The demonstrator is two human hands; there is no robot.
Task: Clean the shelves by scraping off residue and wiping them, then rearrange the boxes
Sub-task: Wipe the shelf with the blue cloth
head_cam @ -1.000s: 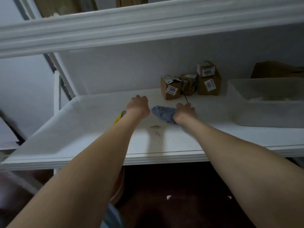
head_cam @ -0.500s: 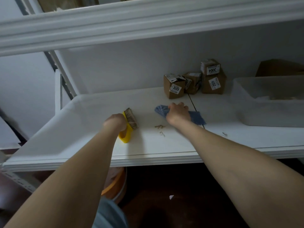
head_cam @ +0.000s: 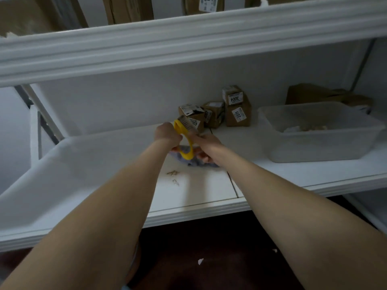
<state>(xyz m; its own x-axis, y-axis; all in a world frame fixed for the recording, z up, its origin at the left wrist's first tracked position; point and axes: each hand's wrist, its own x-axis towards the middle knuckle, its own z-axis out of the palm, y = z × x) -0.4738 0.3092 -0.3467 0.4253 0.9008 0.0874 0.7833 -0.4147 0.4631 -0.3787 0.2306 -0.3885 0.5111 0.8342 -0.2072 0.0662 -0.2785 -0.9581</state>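
Both meet above the white shelf (head_cam: 104,164): the left grip (head_cam: 167,133) has lifted the yellow plastic bristle brush (head_cam: 184,139) by its handle, over the crumpled blue cloth (head_cam: 195,163) clutched in the right grip (head_cam: 207,144). Brown residue (head_cam: 172,173) remains, so scraping looks unfinished.

Brush (head_cam: 184,133): yellow, loop handle, bristle head tilted up and away, held above the white shelf (head_cam: 94,164) by the left hand (head_cam: 166,132). Cloth (head_cam: 196,162): blue-grey, crumpled, under the brush, gripped by the right hand (head_cam: 206,144). Residue (head_cam: 173,173): brown flecks just nearer. Boxes (head_cam: 215,111): four, small, labelled, clustered at the far wall, one stacked.
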